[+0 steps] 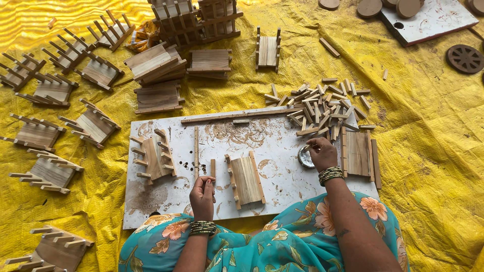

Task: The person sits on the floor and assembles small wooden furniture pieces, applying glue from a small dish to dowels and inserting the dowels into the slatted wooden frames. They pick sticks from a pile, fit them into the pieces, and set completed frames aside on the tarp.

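Observation:
My left hand (202,195) rests on the white work board (282,151) near its front edge, fingers pinched on a short wooden stick (213,168) that stands just above it. My right hand (321,152) holds a small wooden peg with its tip at a small round metal tin (305,157). Between the hands lies a small wooden panel with side rails (245,180). Left of it, a wooden frame with pegs (153,157) lies on the board. Another flat wooden panel (358,153) sits right of my right hand.
A heap of short wooden pegs (322,108) lies behind the board. Several finished peg frames (50,131) are spread on the yellow sheet (428,131) at left, with stacked panels (156,75) behind. A second white board (428,20) and wooden wheels (464,58) lie far right.

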Motion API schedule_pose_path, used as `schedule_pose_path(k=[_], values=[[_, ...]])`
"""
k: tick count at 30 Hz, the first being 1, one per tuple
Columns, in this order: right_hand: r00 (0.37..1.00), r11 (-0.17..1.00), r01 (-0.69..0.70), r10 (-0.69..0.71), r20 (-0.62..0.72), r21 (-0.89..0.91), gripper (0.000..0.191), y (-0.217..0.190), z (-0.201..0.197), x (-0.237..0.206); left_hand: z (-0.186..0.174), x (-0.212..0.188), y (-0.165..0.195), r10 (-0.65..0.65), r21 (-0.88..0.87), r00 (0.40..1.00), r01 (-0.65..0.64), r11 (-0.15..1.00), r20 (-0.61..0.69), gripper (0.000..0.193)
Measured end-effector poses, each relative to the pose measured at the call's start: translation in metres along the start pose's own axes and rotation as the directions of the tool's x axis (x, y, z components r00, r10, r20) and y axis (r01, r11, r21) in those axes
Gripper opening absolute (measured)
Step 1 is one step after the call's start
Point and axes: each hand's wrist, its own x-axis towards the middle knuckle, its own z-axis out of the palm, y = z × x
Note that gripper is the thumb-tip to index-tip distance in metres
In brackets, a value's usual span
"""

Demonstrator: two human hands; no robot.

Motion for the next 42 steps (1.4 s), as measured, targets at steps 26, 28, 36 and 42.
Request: schedule_pose_path(k=[26,28,36,42], values=[[0.698,-0.293,-0.509,0.41,0.588,0.809,0.035,0.024,-0.049,0.0,0.005,0.01,0.002,0.029,0.035,0.999,-0.027,0.999,-0.04,0.016],[0.678,-0.322,-0.489,0.444,0.586,0.81,0.032,0.022,-0.049,0.0,0.005,0.01,0.001,0.04,0.048,0.998,-0.038,0.998,-0.045,0.016],[0.695,-0.355,-0.441,0.446,0.563,0.825,0.021,0.018,-0.047,-0.001,0.01,0.013,0.001,0.07,0.043,0.996,-0.067,0.997,-0.054,0.016],[0.814,-0.054,-0.475,0.352,0.462,0.878,0.018,0.007,-0.032,-0.003,0.016,0.011,0.01,0.069,0.075,0.996,-0.065,0.995,-0.056,0.016]])
